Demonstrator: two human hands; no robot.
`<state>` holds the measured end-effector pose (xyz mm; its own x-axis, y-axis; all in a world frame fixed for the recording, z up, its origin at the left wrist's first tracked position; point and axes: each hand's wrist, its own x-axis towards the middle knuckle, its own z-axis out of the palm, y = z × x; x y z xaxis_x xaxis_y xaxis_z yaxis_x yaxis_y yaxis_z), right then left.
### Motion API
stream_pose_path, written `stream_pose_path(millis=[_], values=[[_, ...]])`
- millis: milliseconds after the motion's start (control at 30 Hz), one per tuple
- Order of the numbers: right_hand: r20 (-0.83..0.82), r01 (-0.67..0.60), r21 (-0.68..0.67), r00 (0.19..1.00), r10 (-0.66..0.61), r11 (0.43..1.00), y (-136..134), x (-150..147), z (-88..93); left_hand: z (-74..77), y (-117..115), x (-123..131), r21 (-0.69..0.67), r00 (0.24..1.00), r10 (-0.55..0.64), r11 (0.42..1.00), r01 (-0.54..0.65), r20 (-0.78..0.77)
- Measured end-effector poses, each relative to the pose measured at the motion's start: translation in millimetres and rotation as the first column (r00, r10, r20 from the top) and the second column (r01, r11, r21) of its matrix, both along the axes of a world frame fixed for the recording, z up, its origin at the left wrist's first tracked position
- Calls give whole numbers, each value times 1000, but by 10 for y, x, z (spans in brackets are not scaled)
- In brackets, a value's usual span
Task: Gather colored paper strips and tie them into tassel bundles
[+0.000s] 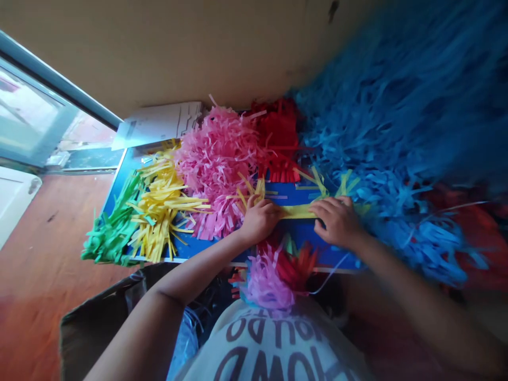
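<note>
Your left hand [260, 221] and right hand [337, 222] are curled closed on either end of a yellow paper strip [296, 211] at twelve o'clock, on the blue board [293, 233]. Pulling hard could tear it; the pink paper fringe [218, 159] at eleven and blue paper fringe [397, 227] at two crowd it and could snag

Left hand [260, 221] and right hand [337, 222] are up near the middle of the shot, knuckles up, facing each other with a small gap between them. Left forearm [198, 260] reaches in from about 7 o'clock, fingers [264, 207] curled over, while the right forearm [397, 280] comes from around 4 o'clock, fingers [327, 210] splayed a bit flatter.
</note>
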<state>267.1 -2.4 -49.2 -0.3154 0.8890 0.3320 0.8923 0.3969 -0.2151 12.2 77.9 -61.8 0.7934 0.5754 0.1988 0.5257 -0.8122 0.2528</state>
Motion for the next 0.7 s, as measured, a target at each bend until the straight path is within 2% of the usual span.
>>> stream_pose_path(millis=[133, 233, 433, 700], values=[[-8, -61, 10, 998, 61, 998, -20, -82, -34, -15, -22, -21, -5, 1000, 25, 1000, -25, 8], [-67, -10, -31, 998, 8, 999, -35, -28, -100, -22, -29, -55, -61, 999, 34, 998, -31, 40], [-80, 106, -138, 990, -118, 985, 12, 63, -132, 37, -17, -87, -213, 985, 142, 970, -118, 102], [-45, 175, -165, 982, -185, 971, 117, 25, -166, 63, 8, 34, -234, 974, 225, 947, -221, -8]])
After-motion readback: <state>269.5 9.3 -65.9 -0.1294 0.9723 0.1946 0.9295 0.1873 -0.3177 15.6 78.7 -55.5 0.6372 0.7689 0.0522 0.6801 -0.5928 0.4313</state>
